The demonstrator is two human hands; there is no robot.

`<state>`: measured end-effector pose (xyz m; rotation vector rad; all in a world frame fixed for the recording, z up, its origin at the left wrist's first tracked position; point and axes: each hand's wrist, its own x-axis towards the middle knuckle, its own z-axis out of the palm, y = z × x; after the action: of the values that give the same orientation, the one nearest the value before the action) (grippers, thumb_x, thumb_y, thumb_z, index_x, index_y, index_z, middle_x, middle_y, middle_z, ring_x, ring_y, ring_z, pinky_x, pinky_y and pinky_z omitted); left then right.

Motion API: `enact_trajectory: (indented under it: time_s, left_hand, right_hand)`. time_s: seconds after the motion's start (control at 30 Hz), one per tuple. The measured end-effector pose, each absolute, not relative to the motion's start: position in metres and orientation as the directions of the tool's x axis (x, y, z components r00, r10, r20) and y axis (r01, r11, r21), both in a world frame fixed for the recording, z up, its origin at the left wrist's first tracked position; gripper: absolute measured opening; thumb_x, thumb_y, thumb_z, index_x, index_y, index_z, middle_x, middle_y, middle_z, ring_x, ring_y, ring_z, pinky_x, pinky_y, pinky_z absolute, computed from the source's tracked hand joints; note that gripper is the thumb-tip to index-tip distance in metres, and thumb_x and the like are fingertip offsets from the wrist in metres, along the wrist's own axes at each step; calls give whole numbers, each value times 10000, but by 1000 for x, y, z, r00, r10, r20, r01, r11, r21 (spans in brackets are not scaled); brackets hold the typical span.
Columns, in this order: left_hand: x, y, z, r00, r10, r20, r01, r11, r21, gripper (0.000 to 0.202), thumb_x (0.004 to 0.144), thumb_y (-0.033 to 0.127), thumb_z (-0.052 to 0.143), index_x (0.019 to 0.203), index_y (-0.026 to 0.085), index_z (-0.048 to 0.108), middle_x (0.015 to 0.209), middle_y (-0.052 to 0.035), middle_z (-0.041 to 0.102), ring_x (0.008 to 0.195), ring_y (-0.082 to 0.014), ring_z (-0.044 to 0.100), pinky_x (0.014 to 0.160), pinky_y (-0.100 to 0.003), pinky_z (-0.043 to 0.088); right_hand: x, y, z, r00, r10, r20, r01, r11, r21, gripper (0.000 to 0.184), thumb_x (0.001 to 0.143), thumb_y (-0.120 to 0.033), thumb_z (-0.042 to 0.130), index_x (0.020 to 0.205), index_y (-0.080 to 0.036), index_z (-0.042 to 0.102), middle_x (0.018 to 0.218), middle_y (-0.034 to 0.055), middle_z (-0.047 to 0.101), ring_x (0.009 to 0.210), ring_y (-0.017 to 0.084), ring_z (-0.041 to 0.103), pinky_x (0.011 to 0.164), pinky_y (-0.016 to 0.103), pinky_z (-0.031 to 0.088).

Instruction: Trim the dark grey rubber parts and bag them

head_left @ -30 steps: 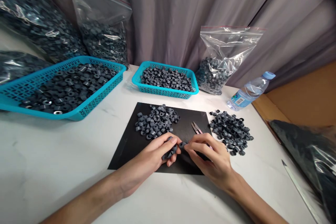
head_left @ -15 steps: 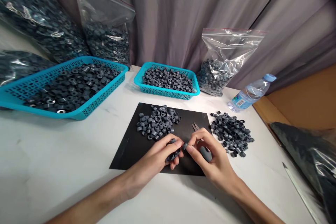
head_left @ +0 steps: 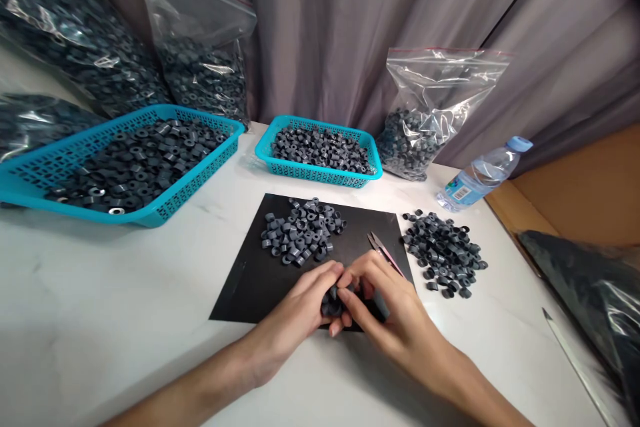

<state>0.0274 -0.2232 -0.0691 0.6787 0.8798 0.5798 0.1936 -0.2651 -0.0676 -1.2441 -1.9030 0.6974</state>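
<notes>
My left hand is curled round a handful of small dark grey rubber rings over the front of a black mat. My right hand meets it from the right, thumb and fingers pinched at those rings, with small pink-handled snips tucked in its palm and sticking out behind. A loose pile of the same rings lies on the mat just beyond my hands. A second pile sits on the white table to the right.
Two turquoise baskets of grey rings stand behind: a large one at left, a small one in the middle. Clear bags of rings lean on the curtain. A water bottle lies at right, a blade near the right edge.
My hands have closed together: the right fingers moved left into the left hand's rings. The snips' blades now point up behind the right hand.
</notes>
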Motion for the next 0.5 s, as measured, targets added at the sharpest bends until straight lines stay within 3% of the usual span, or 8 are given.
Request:
enact_trajectory:
  time_s: [0.23, 0.37, 0.5]
  left_hand:
    - [29, -222, -64, 560, 690, -460, -207, 653, 729, 248, 993, 325, 480, 966, 124, 622, 776, -22, 612, 635, -113, 538, 558, -246, 382]
    - [29, -221, -66, 575, 678, -458, -199, 659, 725, 245, 991, 330, 485, 962, 122, 611, 741, -18, 606, 625, -115, 545, 526, -226, 373]
    - [29, -222, -68, 573, 663, -482, -207, 686, 698, 262, 993, 327, 464, 829, 154, 571, 641, 12, 558, 571, -112, 535, 511, -223, 391]
  right_hand:
    - [194, -268, -70, -188, 897, 401, 501, 439, -746, 175, 1041, -169, 524, 1181, -243, 600, 985, 33, 561, 846, 178, 563, 752, 309, 465]
    - [194, -268, -71, -115, 877, 467, 483, 460, -745, 166, 1012, -135, 577, 1146, -231, 598, 933, 19, 585, 836, 176, 570, 743, 300, 467]
    - [190, -269, -71, -175, 862, 476, 484, 497, -720, 130, 1006, -121, 588, 1084, -220, 619, 998, 37, 625, 919, 188, 597, 818, 317, 478]
